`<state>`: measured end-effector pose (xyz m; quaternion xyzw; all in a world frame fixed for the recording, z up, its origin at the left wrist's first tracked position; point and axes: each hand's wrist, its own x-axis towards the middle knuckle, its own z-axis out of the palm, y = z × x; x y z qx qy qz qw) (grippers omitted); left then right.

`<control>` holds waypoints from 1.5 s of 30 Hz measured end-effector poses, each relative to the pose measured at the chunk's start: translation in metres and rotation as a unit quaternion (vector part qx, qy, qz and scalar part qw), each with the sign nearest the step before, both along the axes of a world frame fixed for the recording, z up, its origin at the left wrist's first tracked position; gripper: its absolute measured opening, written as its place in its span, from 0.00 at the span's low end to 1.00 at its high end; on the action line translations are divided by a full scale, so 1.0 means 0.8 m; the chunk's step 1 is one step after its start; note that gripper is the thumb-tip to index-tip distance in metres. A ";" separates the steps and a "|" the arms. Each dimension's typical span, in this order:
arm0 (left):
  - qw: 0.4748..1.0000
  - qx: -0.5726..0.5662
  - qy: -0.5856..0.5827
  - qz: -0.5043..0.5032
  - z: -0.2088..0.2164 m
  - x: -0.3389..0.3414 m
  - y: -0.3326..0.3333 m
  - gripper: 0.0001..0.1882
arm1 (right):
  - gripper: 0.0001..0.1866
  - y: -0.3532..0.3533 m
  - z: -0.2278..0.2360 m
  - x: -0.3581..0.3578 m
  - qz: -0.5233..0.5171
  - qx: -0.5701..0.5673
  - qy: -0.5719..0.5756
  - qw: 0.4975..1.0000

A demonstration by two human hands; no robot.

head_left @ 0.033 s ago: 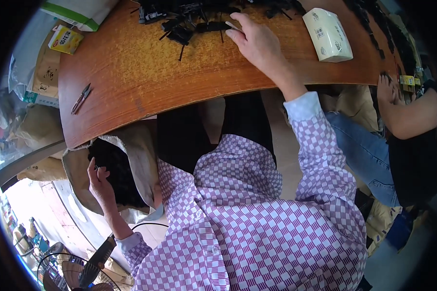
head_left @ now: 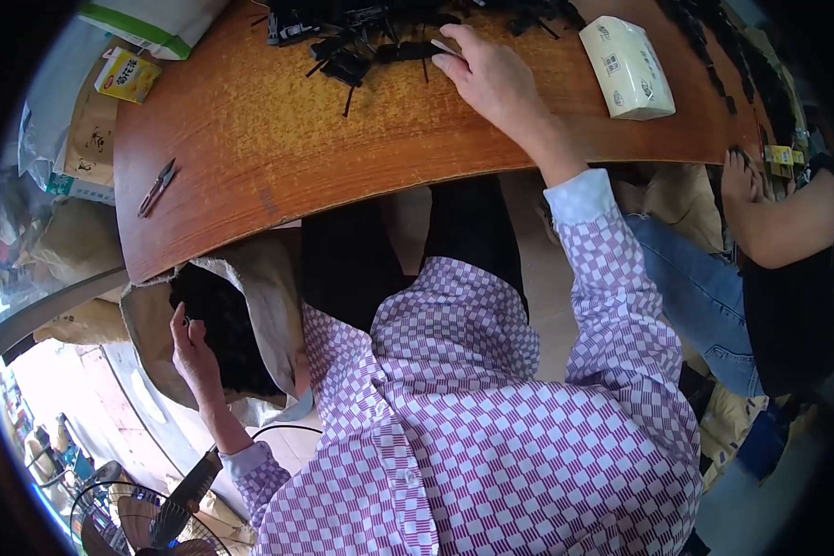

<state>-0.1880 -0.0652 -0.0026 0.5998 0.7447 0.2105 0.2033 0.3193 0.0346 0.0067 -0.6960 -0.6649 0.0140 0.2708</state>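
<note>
A person in a purple-and-white checked shirt leans over a curved brown wooden table. The right hand reaches forward onto the tabletop, fingers stretched nearly flat and resting on a pale thin strip at the near edge of a pile of small black plastic parts. The left hand hangs below the table edge, fingers curled at the mouth of an open tan sack filled with dark pieces; whether it grips anything cannot be told. Right of the right hand lies a cream tissue pack. Well to its left lie small metal snips. Another person's hand rests at the table's far right edge.
</note>
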 end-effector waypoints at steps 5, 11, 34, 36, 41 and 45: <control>0.954 0.133 0.232 -0.133 -0.005 0.013 0.008 0.17 | 0.15 0.010 -0.007 0.003 0.039 -0.038 -0.005 0.999; 0.942 -0.031 -0.319 -0.095 0.052 0.141 0.030 0.19 | 0.12 -0.030 0.020 -0.012 0.122 0.014 0.102 0.987; 0.502 -0.334 -0.779 -0.172 0.027 0.211 0.024 0.25 | 0.27 -0.092 0.028 -0.148 0.478 0.010 0.027 0.878; 0.532 -0.338 -0.763 -0.144 0.029 0.214 0.021 0.22 | 0.26 -0.097 0.023 -0.150 0.464 0.005 0.031 0.885; 0.655 -0.270 -0.691 -0.141 0.028 0.216 0.011 0.20 | 0.18 -0.117 0.021 -0.165 0.359 -0.041 0.122 0.924; 0.764 -0.178 -0.599 -0.159 0.031 0.226 0.008 0.17 | 0.12 -0.137 0.028 -0.177 0.237 -0.223 0.334 0.885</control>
